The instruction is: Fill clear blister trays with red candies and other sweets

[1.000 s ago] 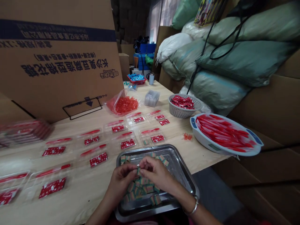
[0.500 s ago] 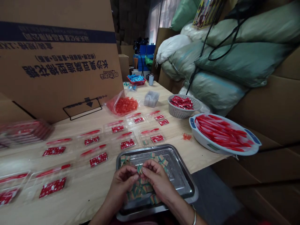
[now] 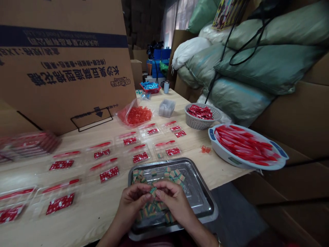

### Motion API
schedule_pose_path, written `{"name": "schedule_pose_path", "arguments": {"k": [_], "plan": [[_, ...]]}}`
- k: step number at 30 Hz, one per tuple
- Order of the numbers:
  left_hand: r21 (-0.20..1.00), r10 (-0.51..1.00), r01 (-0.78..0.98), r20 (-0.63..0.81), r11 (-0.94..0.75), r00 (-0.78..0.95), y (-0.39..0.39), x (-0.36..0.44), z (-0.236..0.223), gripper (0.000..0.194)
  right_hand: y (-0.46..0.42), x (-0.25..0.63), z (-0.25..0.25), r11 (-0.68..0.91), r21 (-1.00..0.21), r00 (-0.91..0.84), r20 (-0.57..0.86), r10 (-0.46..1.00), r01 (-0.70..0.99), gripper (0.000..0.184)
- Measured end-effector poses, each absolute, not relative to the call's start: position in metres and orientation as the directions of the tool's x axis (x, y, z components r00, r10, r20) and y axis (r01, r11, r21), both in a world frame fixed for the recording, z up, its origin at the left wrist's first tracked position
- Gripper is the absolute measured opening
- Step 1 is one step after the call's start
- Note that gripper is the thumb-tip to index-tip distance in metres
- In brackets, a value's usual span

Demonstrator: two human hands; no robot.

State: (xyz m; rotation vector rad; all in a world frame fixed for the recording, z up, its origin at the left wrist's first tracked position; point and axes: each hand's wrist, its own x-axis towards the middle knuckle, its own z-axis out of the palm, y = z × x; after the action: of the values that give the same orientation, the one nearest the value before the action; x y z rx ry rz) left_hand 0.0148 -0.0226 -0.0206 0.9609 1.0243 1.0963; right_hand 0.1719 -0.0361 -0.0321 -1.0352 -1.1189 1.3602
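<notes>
Over the near part of a metal tray (image 3: 203, 195), my left hand (image 3: 135, 200) and my right hand (image 3: 173, 199) meet fingertip to fingertip. Between them they pinch a small green-and-tan striped candy piece (image 3: 153, 190), partly covered by the fingers. Many similar layered squares lie under the hands. More candy pieces (image 3: 176, 175) are grouped at the tray's far side, and a single square (image 3: 153, 173) sits apart beyond my fingertips. Beyond the tray, a clear plastic tray (image 3: 159, 149) carries a red stick and a red dotted sachet (image 3: 173, 151).
Several more clear trays with sachets (image 3: 109, 174) spread leftward. A basin of red sticks (image 3: 228, 161), a grey basket (image 3: 192, 120), a bag of red pieces (image 3: 138, 115) and clear containers (image 3: 166, 109) stand farther out. A large carton (image 3: 77, 92) rises at left; sacks (image 3: 267, 68) are piled right.
Both hands stay together and have sunk slightly toward me, with the pinched piece shifting between the fingertips. A lone square shows beyond them where none was visible before.
</notes>
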Motion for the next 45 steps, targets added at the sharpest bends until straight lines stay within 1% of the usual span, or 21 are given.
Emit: {"name": "schedule_pose_path", "arguments": {"k": [2, 5, 7, 9, 11, 13, 15, 16, 18, 20, 21, 24, 30, 31, 33, 35, 36, 38, 42, 44, 45], "plan": [[0.953, 0.972, -0.215, -0.187, 0.214, 0.139, -0.022, 0.014, -0.020, 0.024, -0.037, 0.175, -0.031, 0.140, -0.989, -0.052, 0.143, 0.988, -0.051, 0.015], [0.951, 0.971, -0.212, -0.201, 0.225, 0.127, -0.021, 0.015, -0.018, 0.024, -0.038, 0.178, -0.027, 0.353, -0.923, -0.067, 0.346, 0.936, 0.152, 0.019], [0.953, 0.971, -0.203, -0.200, 0.223, 0.130, -0.022, 0.016, -0.018, 0.023, -0.040, 0.178, -0.025, 0.437, -0.868, -0.107, 0.423, 0.900, 0.235, 0.022], [0.955, 0.970, -0.197, -0.193, 0.220, 0.147, -0.023, 0.017, -0.017, 0.023, -0.041, 0.177, -0.025, 0.471, -0.837, -0.136, 0.451, 0.882, 0.278, 0.022], [0.953, 0.968, -0.204, -0.194, 0.225, 0.162, -0.024, 0.018, -0.017, 0.024, -0.040, 0.177, -0.025, 0.455, -0.837, -0.157, 0.427, 0.890, 0.303, 0.019], [0.948, 0.967, -0.213, -0.209, 0.237, 0.148, -0.025, 0.016, -0.019, 0.026, -0.032, 0.179, -0.025, 0.395, -0.852, -0.217, 0.337, 0.916, 0.344, 0.014], [0.948, 0.968, -0.199, -0.230, 0.247, 0.104, -0.025, 0.013, -0.021, 0.033, -0.016, 0.182, -0.024, 0.345, -0.820, -0.283, 0.234, 0.930, 0.457, 0.012], [0.950, 0.967, -0.182, -0.241, 0.252, 0.084, -0.025, 0.012, -0.022, 0.036, -0.007, 0.184, -0.023, 0.337, -0.772, -0.308, 0.192, 0.932, 0.540, 0.014], [0.953, 0.962, -0.138, -0.262, 0.270, 0.079, -0.026, 0.008, -0.023, 0.041, 0.013, 0.185, -0.020, 0.366, -0.608, -0.361, 0.138, 0.922, 0.704, 0.021], [0.949, 0.954, -0.118, -0.283, 0.294, 0.103, -0.027, 0.006, -0.022, 0.039, 0.027, 0.183, -0.017, 0.418, -0.437, -0.421, 0.095, 0.902, 0.796, 0.023], [0.945, 0.951, -0.124, -0.290, 0.303, 0.110, -0.028, 0.006, -0.021, 0.037, 0.031, 0.181, -0.016, 0.435, -0.380, -0.444, 0.070, 0.893, 0.816, 0.022], [0.936, 0.949, -0.165, -0.299, 0.312, 0.099, -0.029, 0.006, -0.022, 0.034, 0.037, 0.176, -0.016, 0.435, -0.329, -0.452, 0.028, 0.892, 0.838, 0.023], [0.934, 0.949, -0.169, -0.307, 0.314, 0.065, -0.026, 0.008, -0.024, 0.029, 0.037, 0.181, -0.017, 0.407, -0.412, -0.434, 0.032, 0.901, 0.815, 0.021], [0.939, 0.954, -0.170, -0.296, 0.300, 0.046, -0.026, 0.008, -0.023, 0.029, 0.033, 0.182, -0.015, 0.381, -0.469, -0.408, 0.049, 0.912, 0.797, 0.020], [0.949, 0.963, -0.171, -0.268, 0.266, 0.008, -0.026, 0.008, -0.021, 0.028, 0.019, 0.181, -0.011, 0.292, -0.697, -0.340, 0.074, 0.938, 0.655, 0.013], [0.957, 0.971, -0.171, -0.238, 0.233, -0.008, -0.027, 0.010, -0.018, 0.027, 0.002, 0.176, -0.010, 0.157, -0.915, -0.266, 0.057, 0.962, 0.372, 0.004], [0.961, 0.975, -0.173, -0.221, 0.217, -0.007, -0.027, 0.011, -0.017, 0.026, -0.007, 0.172, -0.010, 0.096, -0.966, -0.227, 0.040, 0.973, 0.241, 0.001], [0.964, 0.980, -0.183, -0.199, 0.194, -0.005, -0.028, 0.015, -0.016, 0.025, -0.022, 0.163, -0.014, 0.040, -0.993, -0.130, 0.024, 0.991, 0.115, 0.008], [0.962, 0.979, -0.190, -0.204, 0.197, -0.018, -0.032, 0.019, -0.019, 0.028, -0.039, 0.149, -0.028, 0.038, -0.997, 0.050, 0.041, 0.998, 0.072, 0.010], [0.964, 0.978, -0.176, -0.206, 0.199, -0.024, -0.033, 0.018, -0.021, 0.028, -0.042, 0.151, -0.031, 0.056, -0.994, 0.031, 0.059, 0.998, 0.092, 0.008], [0.965, 0.978, -0.174, -0.205, 0.196, -0.031, -0.033, 0.017, -0.022, 0.028, -0.042, 0.155, -0.031, 0.069, -0.991, -0.027, 0.066, 0.997, 0.116, 0.007]]}}
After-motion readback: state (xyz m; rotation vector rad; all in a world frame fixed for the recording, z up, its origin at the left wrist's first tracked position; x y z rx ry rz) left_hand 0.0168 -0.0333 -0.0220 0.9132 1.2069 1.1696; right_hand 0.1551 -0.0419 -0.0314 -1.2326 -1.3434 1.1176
